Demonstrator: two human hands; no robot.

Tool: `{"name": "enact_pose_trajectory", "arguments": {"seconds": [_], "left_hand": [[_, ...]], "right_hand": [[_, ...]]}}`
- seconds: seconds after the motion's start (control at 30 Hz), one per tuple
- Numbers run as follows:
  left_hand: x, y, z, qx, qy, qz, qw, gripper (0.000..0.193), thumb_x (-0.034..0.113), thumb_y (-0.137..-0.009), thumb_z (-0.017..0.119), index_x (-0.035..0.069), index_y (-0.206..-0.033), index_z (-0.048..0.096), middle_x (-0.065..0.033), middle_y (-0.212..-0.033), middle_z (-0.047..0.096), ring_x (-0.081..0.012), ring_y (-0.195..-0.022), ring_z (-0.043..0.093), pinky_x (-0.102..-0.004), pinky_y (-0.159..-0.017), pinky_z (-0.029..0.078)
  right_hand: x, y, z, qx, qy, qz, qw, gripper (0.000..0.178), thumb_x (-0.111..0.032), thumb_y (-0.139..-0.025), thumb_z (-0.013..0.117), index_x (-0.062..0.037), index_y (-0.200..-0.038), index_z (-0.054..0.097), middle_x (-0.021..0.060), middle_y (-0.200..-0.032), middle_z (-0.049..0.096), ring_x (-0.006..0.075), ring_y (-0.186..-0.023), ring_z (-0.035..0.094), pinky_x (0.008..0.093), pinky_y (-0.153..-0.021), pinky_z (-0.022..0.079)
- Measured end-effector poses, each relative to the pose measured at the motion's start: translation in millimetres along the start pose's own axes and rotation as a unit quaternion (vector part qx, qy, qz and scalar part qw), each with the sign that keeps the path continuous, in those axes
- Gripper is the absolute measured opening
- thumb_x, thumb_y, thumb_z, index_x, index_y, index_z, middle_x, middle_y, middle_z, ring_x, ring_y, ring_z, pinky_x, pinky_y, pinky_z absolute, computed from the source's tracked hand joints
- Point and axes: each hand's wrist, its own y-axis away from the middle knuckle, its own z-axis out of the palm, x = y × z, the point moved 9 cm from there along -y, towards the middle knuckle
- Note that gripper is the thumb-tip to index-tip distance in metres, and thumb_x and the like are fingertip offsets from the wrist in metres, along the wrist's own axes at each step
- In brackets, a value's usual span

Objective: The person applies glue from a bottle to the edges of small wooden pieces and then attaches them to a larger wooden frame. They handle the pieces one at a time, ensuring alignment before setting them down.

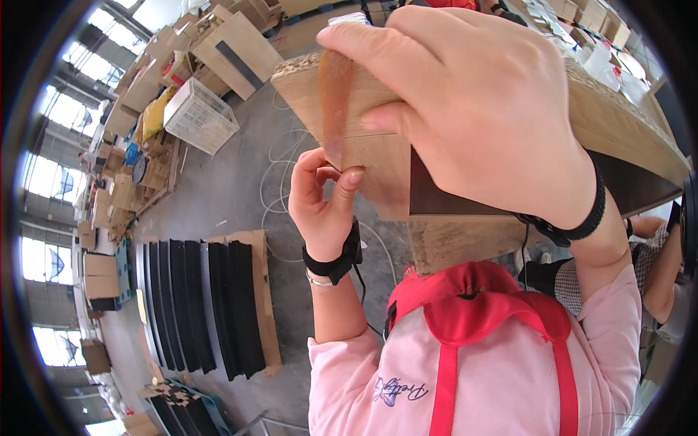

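Note:
An amber-brown, translucent tapered piece [337, 102] is upright at the upper middle, its narrow end pointing down. A white ribbed end [348, 19] shows above it, and I cannot tell whether they are one thing. My right hand [472, 94] comes over from the right, index finger laid across the top of the amber piece, thumb bent beside it. Lower down, my left hand [320, 192] is closed in a pinch at the narrow tip; what lies between those fingertips is mostly hidden. Behind both hands stands a wood-grain panel unit [385, 174] with a rough chipboard edge and a dark inner face.
Dark strips [203, 305] lie stacked on cardboard at the lower left. A white plastic crate [200, 116] sits near piled boxes and boards at the upper left. Thin cable [273, 189] loops over the grey floor. Another person's arm [660, 272] shows at the right.

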Motion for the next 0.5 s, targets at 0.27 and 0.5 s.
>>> {"name": "enact_pose_trajectory", "arguments": {"seconds": [0.27, 0.5], "left_hand": [[26, 12, -43, -0.028, -0.186, 0.111, 0.976, 0.018, 0.006, -0.08, 0.071, 0.005, -0.094, 0.06, -0.0091, -0.096, 0.067, -0.0193, -0.081, 0.061, -0.0289, -0.075, 0.047], [36, 21, -29, -0.101, -0.234, 0.159, 0.954, 0.018, 0.015, -0.077, 0.073, 0.01, -0.089, 0.062, -0.0024, -0.09, 0.067, -0.0213, -0.083, 0.064, -0.0326, -0.075, 0.046]], "right_hand": [[-11, -4, 3, -0.109, -0.045, 0.07, 0.991, 0.052, -0.018, -0.068, 0.073, -0.0106, -0.119, 0.061, 0.0098, -0.089, 0.061, 0.0289, -0.077, 0.059, 0.0348, -0.068, 0.047], [-21, -5, -5, -0.123, -0.076, 0.088, 0.986, 0.046, -0.029, -0.081, 0.07, -0.0026, -0.118, 0.061, 0.012, -0.098, 0.066, 0.0279, -0.084, 0.063, 0.0322, -0.075, 0.048]]}}
